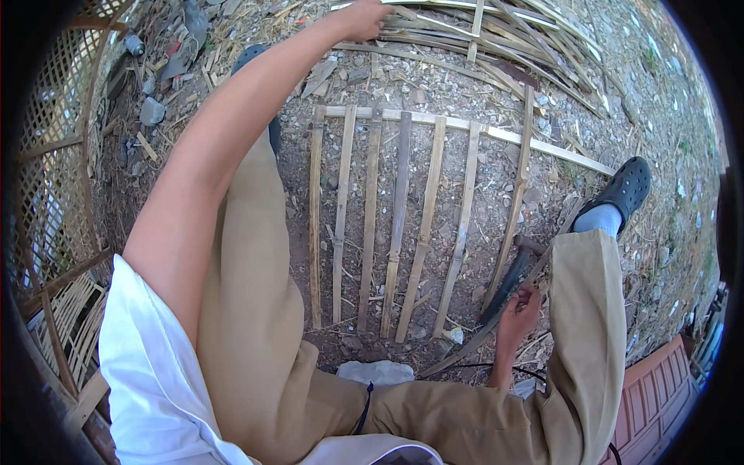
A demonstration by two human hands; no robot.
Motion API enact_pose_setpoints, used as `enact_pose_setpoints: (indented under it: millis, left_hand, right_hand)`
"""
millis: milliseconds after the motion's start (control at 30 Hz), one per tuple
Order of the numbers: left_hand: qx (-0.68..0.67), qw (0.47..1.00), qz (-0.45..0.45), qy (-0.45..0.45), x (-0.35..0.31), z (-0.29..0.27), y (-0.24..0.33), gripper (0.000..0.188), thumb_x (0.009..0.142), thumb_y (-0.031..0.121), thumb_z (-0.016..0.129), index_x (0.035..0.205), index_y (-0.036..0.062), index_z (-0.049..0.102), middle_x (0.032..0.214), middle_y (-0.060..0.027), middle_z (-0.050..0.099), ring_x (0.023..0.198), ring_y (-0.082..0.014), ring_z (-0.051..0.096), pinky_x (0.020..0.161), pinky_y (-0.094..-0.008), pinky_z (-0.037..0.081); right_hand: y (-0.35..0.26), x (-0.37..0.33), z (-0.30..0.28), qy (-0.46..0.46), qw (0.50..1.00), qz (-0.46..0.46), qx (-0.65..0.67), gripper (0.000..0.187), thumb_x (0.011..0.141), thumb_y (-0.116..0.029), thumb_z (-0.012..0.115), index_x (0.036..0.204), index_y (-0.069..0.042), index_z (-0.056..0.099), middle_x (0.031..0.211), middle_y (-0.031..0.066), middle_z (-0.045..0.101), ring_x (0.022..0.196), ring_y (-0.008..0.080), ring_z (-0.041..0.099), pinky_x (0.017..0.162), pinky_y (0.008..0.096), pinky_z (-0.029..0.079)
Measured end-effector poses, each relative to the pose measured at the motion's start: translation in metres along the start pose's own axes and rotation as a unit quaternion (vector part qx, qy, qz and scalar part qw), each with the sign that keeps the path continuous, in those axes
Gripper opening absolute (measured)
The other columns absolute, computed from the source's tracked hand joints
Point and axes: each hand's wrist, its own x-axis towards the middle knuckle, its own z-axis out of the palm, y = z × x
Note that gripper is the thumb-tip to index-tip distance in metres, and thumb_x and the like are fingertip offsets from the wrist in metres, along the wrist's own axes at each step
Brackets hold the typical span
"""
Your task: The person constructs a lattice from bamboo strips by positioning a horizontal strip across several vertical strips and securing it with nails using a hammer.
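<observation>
Stretched far forward, my left hand [363,18] has its fingers closed on a wooden strip at the near left end of a pile of thin strips [496,39]. My right hand [518,322] is low beside my right shin, fingers pinched together; what sits between them is too small to make out. It overlaps a long slanting slat [465,350]. Just beyond it lies a hammer [508,287] with a dark handle. Between my legs, several slats [401,209] lie side by side, their far ends along a pale crosspiece [562,149].
A pale stone block [376,373] sits close in front of me. Lattice panels [50,139] stand at the left, with rubble [153,111] near them. A reddish-brown plastic piece [651,399] is at the lower right. My right shoe [629,186] is by the crosspiece's end.
</observation>
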Motion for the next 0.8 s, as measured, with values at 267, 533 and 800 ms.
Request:
enact_pose_setpoints:
  millis: [267, 533, 800]
  left_hand:
    - [-0.005, 0.999, -0.045, 0.011, 0.013, -0.015, 0.056, 0.024, 0.105, 0.016, 0.073, 0.127, 0.0063, 0.066, 0.114, -0.0175, 0.076, 0.112, -0.0414, 0.073, 0.095, -0.0509, 0.055]
    - [-0.100, 0.989, -0.086, 0.070, -0.008, -0.013, 0.011, 0.018, 0.110, 0.018, 0.059, 0.112, 0.0007, 0.064, 0.100, -0.0255, 0.071, 0.098, -0.0481, 0.068, 0.086, -0.0536, 0.051]
    - [-0.002, 0.963, -0.238, 0.127, -0.112, -0.126, -0.089, 0.054, 0.109, 0.054, 0.061, 0.130, 0.0069, 0.077, 0.109, -0.0210, 0.081, 0.102, -0.0381, 0.077, 0.092, -0.0449, 0.056]
  right_hand:
    - [0.001, -0.005, -0.012, -0.008, 1.000, 0.002, 0.023, 0.019, 0.099, 0.006, 0.062, 0.115, 0.000, 0.070, 0.108, 0.0118, 0.066, 0.090, 0.0245, 0.067, 0.074, 0.0374, 0.053]
    - [0.008, -0.009, -0.013, -0.004, 0.999, 0.015, 0.042, 0.016, 0.100, 0.006, 0.062, 0.112, 0.001, 0.070, 0.106, 0.0116, 0.068, 0.089, 0.0253, 0.068, 0.073, 0.0382, 0.053]
    - [0.004, -0.009, -0.010, -0.021, 0.997, 0.021, 0.070, 0.016, 0.100, 0.007, 0.062, 0.112, 0.000, 0.070, 0.105, 0.0104, 0.067, 0.084, 0.0220, 0.068, 0.073, 0.0365, 0.055]
